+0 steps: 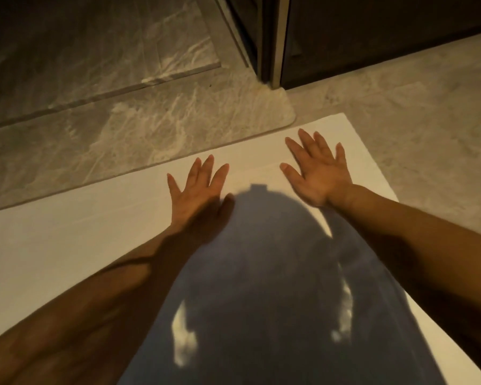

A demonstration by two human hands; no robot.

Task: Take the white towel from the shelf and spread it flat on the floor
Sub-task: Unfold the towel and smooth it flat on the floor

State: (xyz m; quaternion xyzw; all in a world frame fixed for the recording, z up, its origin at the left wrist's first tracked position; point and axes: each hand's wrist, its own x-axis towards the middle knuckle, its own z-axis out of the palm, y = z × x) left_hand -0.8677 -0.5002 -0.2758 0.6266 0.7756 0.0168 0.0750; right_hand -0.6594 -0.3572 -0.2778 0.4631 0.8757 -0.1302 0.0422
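The white towel (pixel 75 229) lies spread out on the marble floor, running from the lower left to a far corner at the upper right. My left hand (pixel 199 190) rests palm-down on it with fingers straight and splayed. My right hand (pixel 315 170) lies flat on the towel too, fingers spread, a short way to the right of the left hand. A dark shadow of my head and body covers the near middle of the towel. The shelf is not in view.
A raised marble step (pixel 139 129) with a rounded corner borders the towel's far edge. A dark door frame with a metal edge (pixel 275 43) stands at the top centre. Bare marble floor (pixel 428 120) lies to the right of the towel.
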